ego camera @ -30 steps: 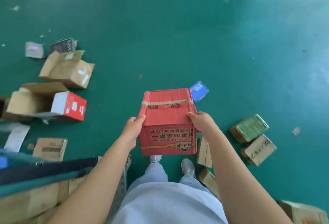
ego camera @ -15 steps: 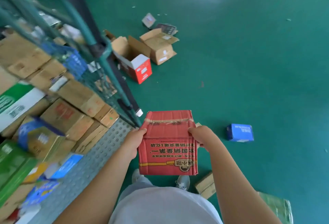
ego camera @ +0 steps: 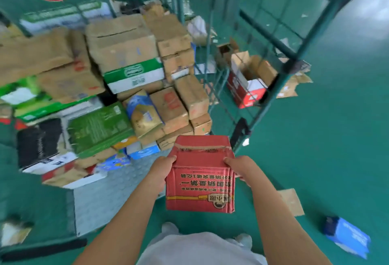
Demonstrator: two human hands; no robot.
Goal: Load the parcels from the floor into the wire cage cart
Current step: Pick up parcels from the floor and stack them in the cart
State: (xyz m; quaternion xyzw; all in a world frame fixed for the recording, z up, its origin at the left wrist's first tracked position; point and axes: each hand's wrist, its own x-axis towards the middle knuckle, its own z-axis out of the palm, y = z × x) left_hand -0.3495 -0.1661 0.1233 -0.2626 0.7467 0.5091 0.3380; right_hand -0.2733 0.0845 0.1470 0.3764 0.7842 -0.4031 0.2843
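The red carton (ego camera: 200, 176) bears dark lettering and a yellow band (its tape is tan). Beyond it, the teal wire cart (ego camera: 294, 54) holds brown, green-and-white and blue-printed boxes; the floor (ego camera: 336, 138) is green.

One red box (ego camera: 200, 172), two hands: left hand (ego camera: 161, 170), right hand (ego camera: 242, 169). One wire cage cart (ego camera: 280, 79), stacked parcels inside too blurred to count. One blue box (ego camera: 347, 236) on floor.
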